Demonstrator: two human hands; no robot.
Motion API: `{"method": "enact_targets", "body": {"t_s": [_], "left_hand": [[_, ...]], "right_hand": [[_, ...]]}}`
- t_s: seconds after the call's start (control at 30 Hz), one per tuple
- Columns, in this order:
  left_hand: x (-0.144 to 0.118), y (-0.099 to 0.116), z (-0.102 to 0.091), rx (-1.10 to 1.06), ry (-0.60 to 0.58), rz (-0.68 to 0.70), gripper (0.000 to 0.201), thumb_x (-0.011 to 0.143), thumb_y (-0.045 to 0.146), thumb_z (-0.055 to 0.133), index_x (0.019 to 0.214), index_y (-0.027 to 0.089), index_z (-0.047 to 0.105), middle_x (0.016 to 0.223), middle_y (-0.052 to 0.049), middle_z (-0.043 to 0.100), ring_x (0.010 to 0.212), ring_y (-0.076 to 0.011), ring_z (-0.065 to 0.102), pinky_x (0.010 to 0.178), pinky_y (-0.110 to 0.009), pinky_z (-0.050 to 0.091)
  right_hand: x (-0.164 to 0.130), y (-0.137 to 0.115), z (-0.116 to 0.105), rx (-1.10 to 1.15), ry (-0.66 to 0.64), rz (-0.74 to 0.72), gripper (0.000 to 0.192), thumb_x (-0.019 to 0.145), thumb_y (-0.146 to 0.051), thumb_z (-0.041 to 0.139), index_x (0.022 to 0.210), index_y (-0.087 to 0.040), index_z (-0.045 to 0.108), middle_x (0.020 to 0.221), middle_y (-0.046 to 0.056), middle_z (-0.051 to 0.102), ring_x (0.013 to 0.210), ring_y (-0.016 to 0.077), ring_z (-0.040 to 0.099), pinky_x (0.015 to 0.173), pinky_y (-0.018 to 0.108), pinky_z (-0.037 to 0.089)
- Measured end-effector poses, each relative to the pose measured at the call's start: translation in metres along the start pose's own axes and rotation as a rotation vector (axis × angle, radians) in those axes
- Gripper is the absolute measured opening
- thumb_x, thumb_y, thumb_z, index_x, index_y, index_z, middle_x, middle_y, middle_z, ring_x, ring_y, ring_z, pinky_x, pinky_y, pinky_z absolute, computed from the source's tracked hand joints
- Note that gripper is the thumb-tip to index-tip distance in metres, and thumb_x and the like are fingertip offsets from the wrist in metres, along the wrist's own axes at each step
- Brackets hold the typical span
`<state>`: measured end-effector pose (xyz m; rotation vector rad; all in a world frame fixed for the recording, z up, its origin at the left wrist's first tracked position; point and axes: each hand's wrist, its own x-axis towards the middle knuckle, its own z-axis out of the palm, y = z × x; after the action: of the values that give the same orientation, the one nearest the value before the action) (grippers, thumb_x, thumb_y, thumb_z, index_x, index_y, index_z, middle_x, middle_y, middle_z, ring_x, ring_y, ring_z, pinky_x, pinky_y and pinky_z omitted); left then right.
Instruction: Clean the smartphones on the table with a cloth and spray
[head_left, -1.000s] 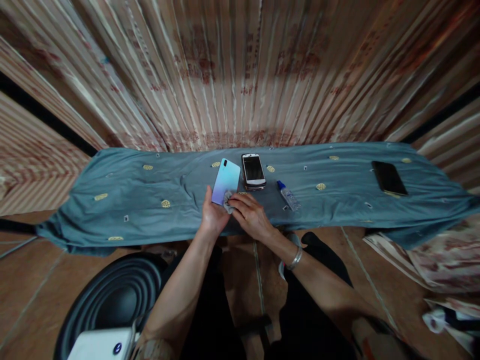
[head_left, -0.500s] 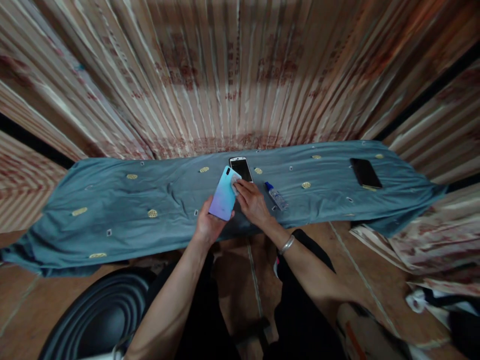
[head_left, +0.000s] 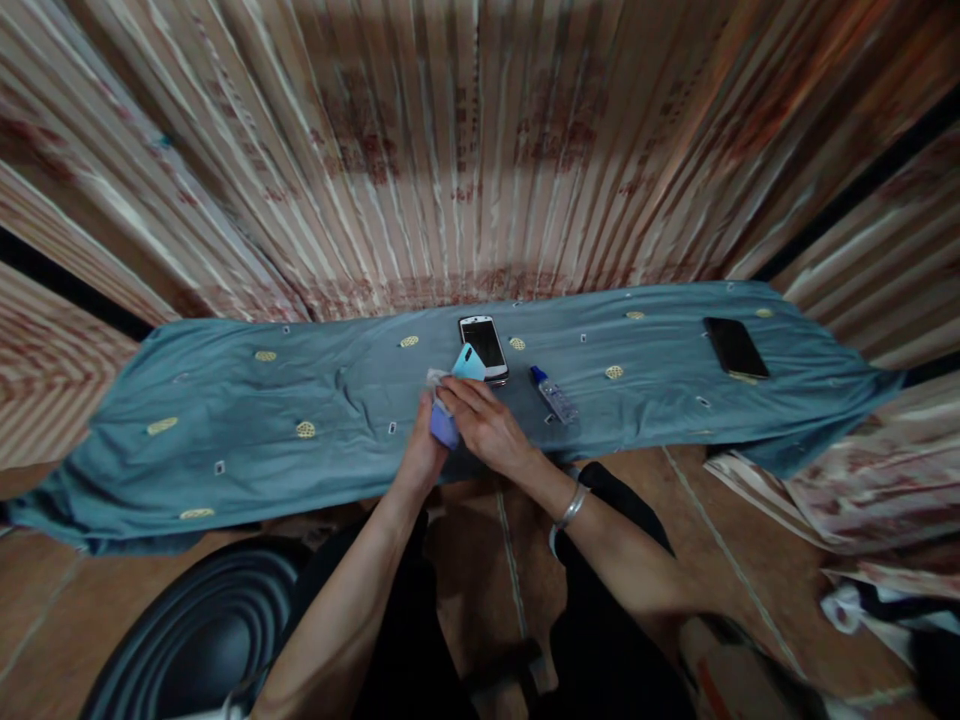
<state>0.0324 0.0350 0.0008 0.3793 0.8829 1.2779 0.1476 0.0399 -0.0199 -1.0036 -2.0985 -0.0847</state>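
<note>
A blue-to-purple phone (head_left: 445, 428) is held back side up in my left hand (head_left: 422, 448), whose fingers wrap round its lower left. Across the middle of the phone lies my right hand (head_left: 491, 428), pressing a crumpled whitish wipe (head_left: 436, 379) against its left edge. That hand covers much of the phone's back; only the top with the camera and the purple lower end show. Just beyond my hands, a white-framed phone (head_left: 489, 348) lies screen up on the cloth. To the right rests a small clear bottle (head_left: 556, 396) with a blue cap.
A teal cloth (head_left: 352, 400) with yellow patterns covers the long narrow table. A dark phone or tablet (head_left: 736, 348) lies towards its right end. Striped curtains (head_left: 465, 150) hang behind. At lower left on the floor stands a black ribbed round object (head_left: 202, 630).
My right hand has moved left and down with the wipe, from the phone's upper right to its left edge. The held phone is tilted more and is now mostly covered.
</note>
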Motion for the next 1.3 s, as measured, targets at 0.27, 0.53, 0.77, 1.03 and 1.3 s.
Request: {"method": "enact_targets", "body": {"t_s": [0.27,0.53,0.77,1.03,1.3], "left_hand": [[-0.011,-0.004,-0.003,0.165,-0.080,-0.074,0.024,0.086,0.035,0.056,0.091,0.013,0.066,0.094,-0.010,0.074,0.105,-0.0257,0.066,0.082,-0.035,0.058],[-0.012,0.009,0.002,0.044,-0.129,-0.084,0.030,0.087,0.034,0.047,0.096,0.014,0.068,0.092,-0.012,0.075,0.104,-0.0277,0.068,0.075,-0.034,0.056],[-0.009,0.006,0.003,-0.073,-0.029,-0.105,0.020,0.084,0.033,0.051,0.087,0.019,0.065,0.081,-0.003,0.072,0.082,-0.0209,0.067,0.075,-0.036,0.053],[-0.002,0.015,0.010,-0.196,0.034,-0.003,0.019,0.087,0.029,0.049,0.080,0.019,0.064,0.074,-0.002,0.069,0.076,-0.0173,0.065,0.081,-0.032,0.052],[0.004,0.021,0.001,-0.191,0.021,0.108,0.029,0.089,0.033,0.046,0.086,0.015,0.069,0.080,-0.005,0.074,0.087,-0.0187,0.069,0.085,-0.027,0.051]], "right_hand": [[0.004,0.056,-0.014,0.026,0.064,0.260,0.046,0.095,-0.017,0.034,0.136,-0.013,0.053,0.136,0.015,0.058,0.127,0.0245,0.051,0.110,0.046,0.040],[0.001,0.064,-0.009,0.372,0.228,0.577,0.037,0.090,-0.035,0.048,0.117,-0.019,0.067,0.104,0.007,0.073,0.095,0.0221,0.065,0.088,0.036,0.051],[0.012,0.056,0.003,1.153,0.473,1.015,0.027,0.063,-0.043,0.075,0.077,-0.020,0.071,0.069,-0.003,0.069,0.063,0.0131,0.060,0.061,0.026,0.051],[0.016,0.012,0.014,1.404,0.367,1.054,0.032,0.053,-0.040,0.086,0.072,-0.019,0.071,0.067,-0.001,0.072,0.060,0.0130,0.064,0.065,0.028,0.057],[0.010,-0.013,0.018,1.427,0.205,1.090,0.035,0.052,-0.043,0.086,0.072,-0.019,0.071,0.067,-0.002,0.070,0.061,0.0126,0.064,0.065,0.027,0.055]]}}
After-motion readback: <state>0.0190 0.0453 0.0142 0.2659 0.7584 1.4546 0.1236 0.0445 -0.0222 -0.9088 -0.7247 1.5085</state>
